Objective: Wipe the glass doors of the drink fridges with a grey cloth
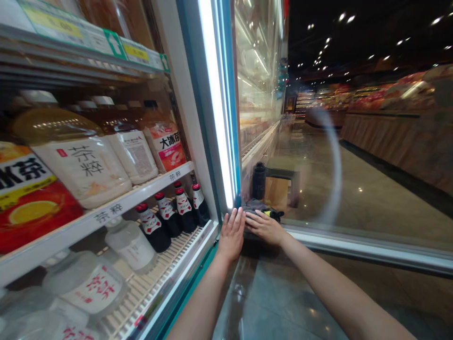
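My left hand (231, 236) lies with its fingers stretched out at the lower corner of the drinks cooler's frame (198, 113), just below the bright light strip (217, 104). Close beside it, my right hand (266, 227) reaches in from the right, its fingers extended toward the left fingertips. Neither hand has a visible object in it. Behind the fingers is a dark, cloth-like bundle (255, 205), and a black and yellow item (276, 215) shows past my right hand. The glass door (371, 198) stands swung out to the right, its metal bottom rail (354, 249) near my right wrist.
On the cooler's shelves stand big tea bottles (85, 160), clear bottles (94, 283) and several small dark bottles with red caps (184, 210). Beyond the glass are a black cylinder (259, 181), a cardboard box (276, 192) and a wood-sided display (389, 137).
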Demonstrator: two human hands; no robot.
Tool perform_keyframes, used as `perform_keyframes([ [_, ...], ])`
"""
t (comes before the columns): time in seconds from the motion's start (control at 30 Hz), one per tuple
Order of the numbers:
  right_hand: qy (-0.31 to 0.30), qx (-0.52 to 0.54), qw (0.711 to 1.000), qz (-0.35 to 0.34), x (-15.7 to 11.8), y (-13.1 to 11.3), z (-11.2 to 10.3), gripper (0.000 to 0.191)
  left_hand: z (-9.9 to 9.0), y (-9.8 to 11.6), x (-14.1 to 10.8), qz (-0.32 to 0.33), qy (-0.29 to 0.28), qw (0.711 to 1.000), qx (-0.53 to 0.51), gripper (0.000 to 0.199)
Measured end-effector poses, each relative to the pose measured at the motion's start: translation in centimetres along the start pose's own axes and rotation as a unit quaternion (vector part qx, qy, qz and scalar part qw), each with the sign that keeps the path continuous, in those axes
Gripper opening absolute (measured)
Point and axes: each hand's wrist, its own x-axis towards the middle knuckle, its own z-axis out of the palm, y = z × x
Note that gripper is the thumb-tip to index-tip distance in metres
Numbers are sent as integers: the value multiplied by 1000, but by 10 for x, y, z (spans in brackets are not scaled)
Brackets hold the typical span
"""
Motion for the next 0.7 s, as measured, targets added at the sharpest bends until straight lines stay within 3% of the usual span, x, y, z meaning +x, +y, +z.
perform_keyframes([
  [0.1,-14,-36,999,-37,-22,11,-8,37,4,13,5,28,6,1000,-5,73],
  [0.27,-20,-66,997,-31,-68,28,-38,42,11,38,20,62,21,997,-32,75],
  [0.7,-79,-91,988,100,-220,59,-130,49,31,135,68,128,67,983,-110,73],
])
